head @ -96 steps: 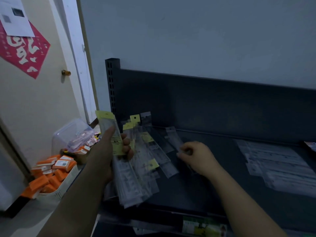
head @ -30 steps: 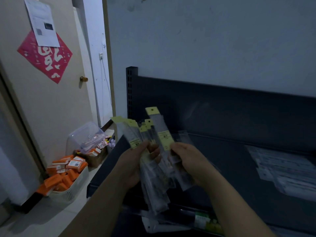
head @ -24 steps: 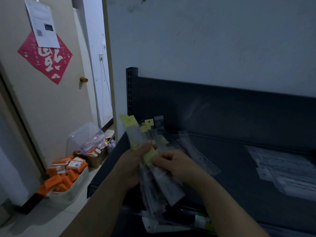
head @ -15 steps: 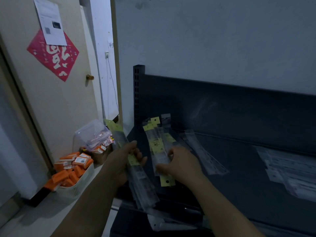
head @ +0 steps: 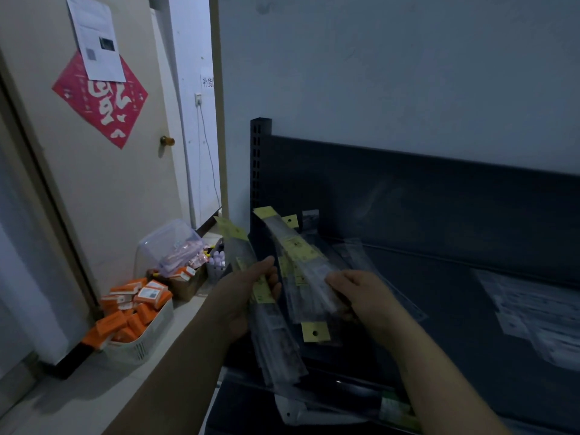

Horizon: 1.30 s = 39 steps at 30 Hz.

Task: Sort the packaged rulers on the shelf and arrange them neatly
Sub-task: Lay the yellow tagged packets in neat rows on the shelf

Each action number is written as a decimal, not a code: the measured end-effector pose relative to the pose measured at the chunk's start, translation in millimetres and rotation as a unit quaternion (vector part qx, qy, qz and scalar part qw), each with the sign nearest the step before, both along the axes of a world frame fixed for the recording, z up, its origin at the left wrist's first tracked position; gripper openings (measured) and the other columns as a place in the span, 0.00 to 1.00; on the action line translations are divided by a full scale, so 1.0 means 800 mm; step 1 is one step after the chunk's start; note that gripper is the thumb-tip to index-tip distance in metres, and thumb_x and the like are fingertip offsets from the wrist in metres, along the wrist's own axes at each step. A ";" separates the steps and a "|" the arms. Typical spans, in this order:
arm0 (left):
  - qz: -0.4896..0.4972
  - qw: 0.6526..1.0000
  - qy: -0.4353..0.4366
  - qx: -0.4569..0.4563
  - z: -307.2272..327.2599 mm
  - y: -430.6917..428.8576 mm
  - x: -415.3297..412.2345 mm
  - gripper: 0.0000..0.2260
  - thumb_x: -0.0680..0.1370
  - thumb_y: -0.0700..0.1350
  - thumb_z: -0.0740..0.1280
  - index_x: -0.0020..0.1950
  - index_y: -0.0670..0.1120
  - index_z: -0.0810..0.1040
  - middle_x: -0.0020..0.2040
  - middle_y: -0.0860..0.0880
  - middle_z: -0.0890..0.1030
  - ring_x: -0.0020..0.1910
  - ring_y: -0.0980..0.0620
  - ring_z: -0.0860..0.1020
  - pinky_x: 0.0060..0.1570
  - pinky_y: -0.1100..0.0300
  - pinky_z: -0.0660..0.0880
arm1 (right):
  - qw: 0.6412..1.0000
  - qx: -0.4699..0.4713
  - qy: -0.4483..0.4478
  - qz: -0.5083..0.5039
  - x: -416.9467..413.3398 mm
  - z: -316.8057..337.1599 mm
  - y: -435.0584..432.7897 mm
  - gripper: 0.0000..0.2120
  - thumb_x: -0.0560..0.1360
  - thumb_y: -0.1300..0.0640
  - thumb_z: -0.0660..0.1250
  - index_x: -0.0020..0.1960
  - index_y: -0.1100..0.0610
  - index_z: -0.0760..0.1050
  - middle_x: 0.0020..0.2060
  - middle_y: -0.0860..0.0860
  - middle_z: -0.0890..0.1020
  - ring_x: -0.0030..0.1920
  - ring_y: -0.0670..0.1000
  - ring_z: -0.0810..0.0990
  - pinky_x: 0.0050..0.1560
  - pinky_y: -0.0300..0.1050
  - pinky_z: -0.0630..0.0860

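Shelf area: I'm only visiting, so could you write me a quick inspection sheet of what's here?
Surface: dark shelf, dimly lit.
Job's things: ruler bundle and fanned packs in hand; flat packs lying at the shelf's right.
Clutter: orange boxes in a basket and a clear tub, on the floor to the left.
Grips: left hand holds the ruler bundle; right hand pinches the fanned packs.
Cables: wire hanging from a wall socket.
Surroundings: door with red poster and paper sheet.
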<state>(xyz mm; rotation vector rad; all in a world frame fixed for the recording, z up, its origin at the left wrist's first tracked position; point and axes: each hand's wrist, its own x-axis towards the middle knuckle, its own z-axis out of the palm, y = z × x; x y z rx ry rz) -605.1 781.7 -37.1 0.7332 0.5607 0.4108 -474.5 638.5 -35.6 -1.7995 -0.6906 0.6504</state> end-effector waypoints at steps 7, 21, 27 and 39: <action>-0.009 0.999 -0.031 0.025 0.006 -0.012 0.021 0.07 0.78 0.39 0.65 0.53 0.39 0.79 0.54 0.38 0.82 0.49 0.41 0.82 0.44 0.47 0.81 | 0.998 0.038 0.036 0.027 -0.012 0.000 -0.002 0.16 0.79 0.55 0.63 0.44 0.68 0.75 0.34 0.57 0.76 0.33 0.51 0.73 0.35 0.44 0.70; -0.004 0.998 -0.059 0.026 -0.001 -0.009 0.023 0.09 0.80 0.43 0.63 0.51 0.39 0.79 0.48 0.40 0.83 0.45 0.43 0.83 0.42 0.48 0.82 | 0.996 -0.007 -0.003 0.090 -0.017 -0.004 0.002 0.12 0.79 0.52 0.63 0.38 0.55 0.74 0.35 0.52 0.76 0.37 0.49 0.73 0.41 0.46 0.70; 0.054 0.997 -0.041 -0.042 -0.005 0.014 0.009 0.07 0.79 0.44 0.65 0.41 0.44 0.74 0.32 0.49 0.74 0.30 0.53 0.74 0.30 0.59 0.79 | 0.954 -0.097 -0.280 0.038 0.000 -0.022 0.016 0.14 0.76 0.47 0.64 0.59 0.51 0.74 0.58 0.49 0.75 0.56 0.46 0.74 0.56 0.42 0.71; 0.028 0.997 -0.021 -0.073 -0.014 0.014 0.007 0.08 0.79 0.44 0.65 0.41 0.43 0.73 0.32 0.48 0.73 0.29 0.53 0.73 0.30 0.59 0.79 | 0.926 -0.182 -0.326 0.052 0.057 -0.046 -0.007 0.11 0.80 0.58 0.56 0.56 0.54 0.75 0.55 0.48 0.76 0.58 0.52 0.73 0.56 0.43 0.70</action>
